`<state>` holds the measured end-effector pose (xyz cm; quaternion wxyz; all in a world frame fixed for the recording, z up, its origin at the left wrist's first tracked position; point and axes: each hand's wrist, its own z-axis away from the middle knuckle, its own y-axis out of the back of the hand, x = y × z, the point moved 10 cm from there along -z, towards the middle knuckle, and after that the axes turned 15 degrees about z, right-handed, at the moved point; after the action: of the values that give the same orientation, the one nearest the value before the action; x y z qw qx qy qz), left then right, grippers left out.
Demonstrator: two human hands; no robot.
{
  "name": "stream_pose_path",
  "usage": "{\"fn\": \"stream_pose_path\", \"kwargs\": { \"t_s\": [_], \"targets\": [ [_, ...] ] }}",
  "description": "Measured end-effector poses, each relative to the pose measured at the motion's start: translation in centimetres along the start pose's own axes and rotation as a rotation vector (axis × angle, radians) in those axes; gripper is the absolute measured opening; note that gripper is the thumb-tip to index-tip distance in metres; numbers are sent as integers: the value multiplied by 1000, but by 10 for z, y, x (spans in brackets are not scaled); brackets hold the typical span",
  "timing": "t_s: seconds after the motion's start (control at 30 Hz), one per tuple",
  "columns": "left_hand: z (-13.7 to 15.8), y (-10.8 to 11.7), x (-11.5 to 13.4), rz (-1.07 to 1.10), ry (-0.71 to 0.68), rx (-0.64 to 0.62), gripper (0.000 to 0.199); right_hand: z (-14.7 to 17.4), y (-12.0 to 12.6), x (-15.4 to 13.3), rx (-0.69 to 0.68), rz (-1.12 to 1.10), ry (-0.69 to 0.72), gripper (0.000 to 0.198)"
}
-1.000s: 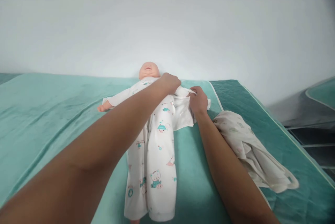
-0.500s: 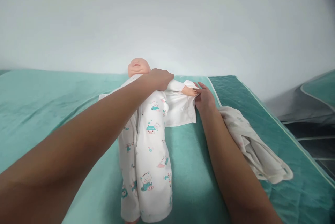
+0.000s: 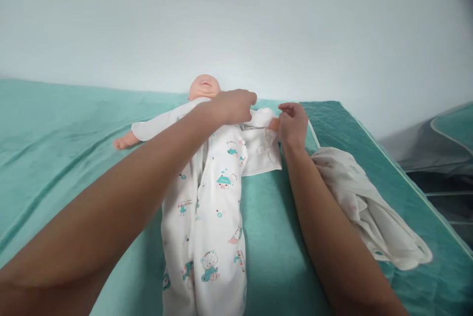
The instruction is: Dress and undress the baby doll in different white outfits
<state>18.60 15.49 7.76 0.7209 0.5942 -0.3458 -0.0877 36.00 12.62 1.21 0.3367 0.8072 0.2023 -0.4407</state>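
A baby doll [image 3: 204, 87] lies face up in white clothes with animal and house prints. Over its chest and shoulder reaches my left hand [image 3: 236, 106], its fingers curled at the upper part of the doll's white sleeve [image 3: 263, 117]; the fingertips are partly hidden. My right hand [image 3: 294, 125] closes around the doll's hand, whose wrist [image 3: 274, 124] shows at the cuff. Under that arm a white cloth flap [image 3: 261, 151] lies spread. The doll's other arm [image 3: 127, 140] stretches out on the far side, its hand bare.
A crumpled pale printed cloth [image 3: 364, 207] lies right of my right forearm. The bed has a light teal sheet [image 3: 55, 124] and a darker quilted edge [image 3: 328, 119]. A white wall [image 3: 236, 20] stands behind; a grey and teal item [image 3: 454, 126] sits far right.
My right hand has gone from fingers spread at the doll's hand to closed around it. My left hand has shifted slightly right. The doll's other arm has come into view.
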Motion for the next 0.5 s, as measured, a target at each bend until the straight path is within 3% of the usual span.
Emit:
{"fn": "stream_pose_path", "kwargs": {
  "t_s": [0.1, 0.27, 0.37, 0.5],
  "targets": [
    [41, 34, -24, 215, -4, 260, 29, 19, -15, -37, -64, 244, 232, 22],
    [117, 44, -79, 530, 106, 627, 24, 62, -52, -77, -350, 149, 397, 28],
    [135, 31, -98, 664, 136, 673, 29, 80, -64, -88, -463, 64, 426, 30],
    [134, 26, -98, 704, 79, 641, 30, 92, -74, -97, -570, 21, 422, 34]
  ]
}}
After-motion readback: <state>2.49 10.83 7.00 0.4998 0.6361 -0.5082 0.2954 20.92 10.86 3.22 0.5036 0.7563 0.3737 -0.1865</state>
